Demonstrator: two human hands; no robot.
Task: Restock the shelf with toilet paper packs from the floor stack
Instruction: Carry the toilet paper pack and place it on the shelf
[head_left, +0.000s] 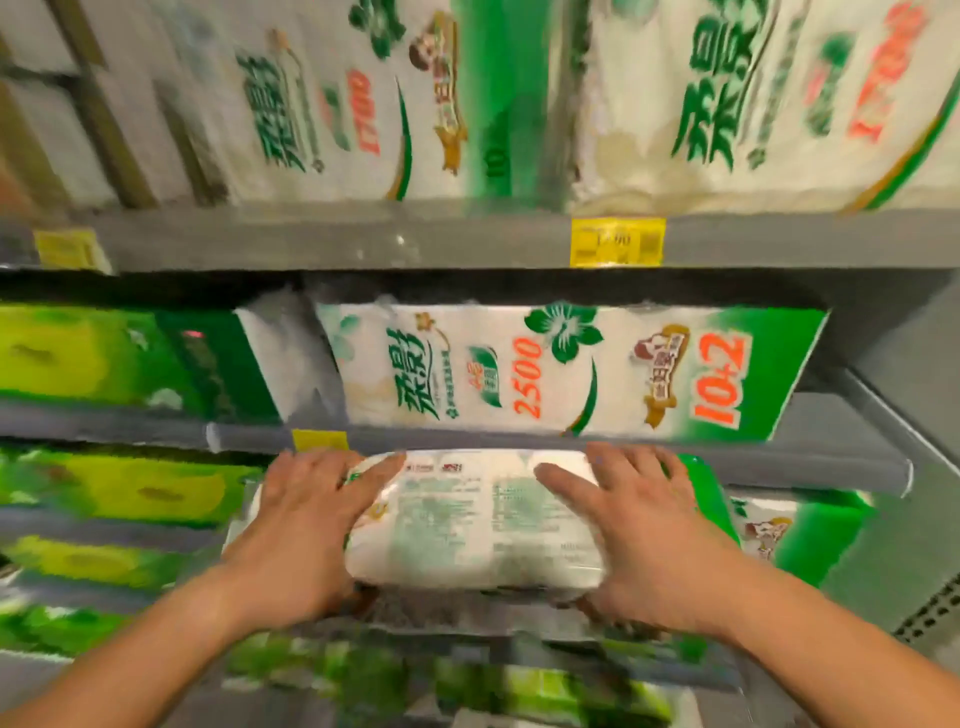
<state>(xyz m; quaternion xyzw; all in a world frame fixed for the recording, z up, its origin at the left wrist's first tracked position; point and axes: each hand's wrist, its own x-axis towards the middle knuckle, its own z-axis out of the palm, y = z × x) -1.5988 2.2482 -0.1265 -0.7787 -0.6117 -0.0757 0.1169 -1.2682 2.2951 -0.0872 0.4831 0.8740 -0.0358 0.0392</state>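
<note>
A white toilet paper pack (467, 525) with green print lies lengthwise at the mouth of a shelf bay, just under a grey shelf edge (519, 440). My left hand (306, 525) lies flat on the pack's left end, fingers spread and fairly straight, thumb reaching across the top. My right hand (649, 535) presses the right end the same way, thumb pointing left. The pack's underside and far end are hidden.
One shelf up lies a similar pack marked 2500 (545, 374). Two tall packs (337, 104) stand on the top shelf (363, 239), which carries a yellow price tag (617, 241). Yellow-green packs (78, 358) fill the left bays. A green-ended pack (779, 535) sits right of my hands.
</note>
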